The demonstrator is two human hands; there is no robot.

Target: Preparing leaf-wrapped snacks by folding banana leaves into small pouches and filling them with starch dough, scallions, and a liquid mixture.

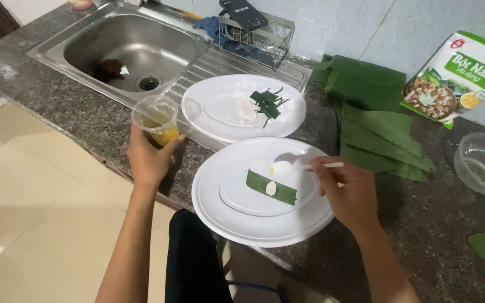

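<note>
Granite surface, front edge: my right hand (350,192) pinches a white spoon (296,164) just above the leaf strip (270,188), whose long axis runs left-right, while my left hand (148,160) grips a plastic cup (156,119).

A steel sink (85,56), stacked banana leaves (377,123) and a flour packet (461,76) sit nearby.

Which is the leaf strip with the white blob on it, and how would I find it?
Start at the steel sink, then come down the dark counter to the nearer white plate. There lies a flat green leaf strip beside the white spoon in the right hand. Only it carries a white dab; the far plate's leaf bits are bare.
</note>
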